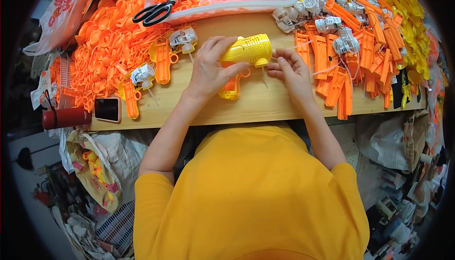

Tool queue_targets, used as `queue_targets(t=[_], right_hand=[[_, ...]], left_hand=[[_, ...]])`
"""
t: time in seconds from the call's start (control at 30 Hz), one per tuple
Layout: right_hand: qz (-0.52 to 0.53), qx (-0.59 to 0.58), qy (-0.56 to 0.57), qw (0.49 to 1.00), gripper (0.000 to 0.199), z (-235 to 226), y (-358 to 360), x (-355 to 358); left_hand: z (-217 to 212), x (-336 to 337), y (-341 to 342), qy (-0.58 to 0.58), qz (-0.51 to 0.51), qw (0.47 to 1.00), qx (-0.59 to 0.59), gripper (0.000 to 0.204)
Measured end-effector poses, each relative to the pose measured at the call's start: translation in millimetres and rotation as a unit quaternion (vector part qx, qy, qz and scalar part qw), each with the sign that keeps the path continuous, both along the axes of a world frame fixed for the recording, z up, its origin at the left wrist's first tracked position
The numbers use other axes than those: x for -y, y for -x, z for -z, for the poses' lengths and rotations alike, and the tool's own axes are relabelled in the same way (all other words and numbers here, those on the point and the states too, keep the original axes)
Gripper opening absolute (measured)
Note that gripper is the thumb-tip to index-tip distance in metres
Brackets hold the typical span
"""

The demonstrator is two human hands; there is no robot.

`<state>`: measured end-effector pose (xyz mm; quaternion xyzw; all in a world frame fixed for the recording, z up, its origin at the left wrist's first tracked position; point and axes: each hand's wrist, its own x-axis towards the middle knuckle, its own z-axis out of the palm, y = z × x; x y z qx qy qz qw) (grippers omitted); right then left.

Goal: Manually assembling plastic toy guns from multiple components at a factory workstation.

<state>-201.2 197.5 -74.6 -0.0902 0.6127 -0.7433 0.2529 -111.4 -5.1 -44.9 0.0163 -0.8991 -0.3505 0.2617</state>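
Note:
A yellow toy gun shell [249,50] with an orange grip and trigger lies at the middle of the wooden table [256,106]. My left hand [208,68] grips it from the left, fingers over its back end. My right hand [291,72] touches the shell's front end, fingertips pinching at a thin white tube that sticks out there. Two partly built orange gun halves [163,61] with white mechanisms lie to the left of my left hand.
Heaps of orange rings and caps [106,42] fill the left. Orange plates and white mechanisms [350,51] pile up on the right. Black-handled scissors [159,9] lie by a white tray [246,5]. A phone [107,109] and a red bottle [66,118] sit at the front left.

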Motion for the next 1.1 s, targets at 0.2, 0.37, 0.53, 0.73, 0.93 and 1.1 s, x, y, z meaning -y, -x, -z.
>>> queue_targets(t=[0.2,0.37,0.53,0.73,0.93,1.1], right_hand=[[-0.007,0.027,0.018,0.999,0.027,0.4,0.3,1.7],[-0.009,0.029,0.012,0.999,0.027,2.4,1.4,2.8],[-0.012,0.027,0.007,1.0,0.027,2.9,2.3,3.6],[-0.007,0.039,0.014,0.999,0.029,-0.4,2.4,7.3],[-0.005,0.056,0.012,0.998,0.04,-4.3,2.4,12.2],[-0.072,0.051,0.035,0.995,0.046,-30.0,-9.7,19.5]], left_hand=[[2.8,-2.8,1.2,0.002,0.007,1.0,0.013,0.053],[2.1,-3.0,0.6,-0.029,0.011,0.999,0.024,0.053],[3.1,-2.9,2.4,-0.014,0.009,1.0,0.026,0.053],[1.9,-7.0,2.2,-0.009,-0.033,0.998,0.053,0.053],[4.1,-6.1,0.9,-0.058,0.011,0.998,0.033,0.055],[0.3,-21.8,-15.9,-0.041,0.042,0.997,-0.049,0.06]])
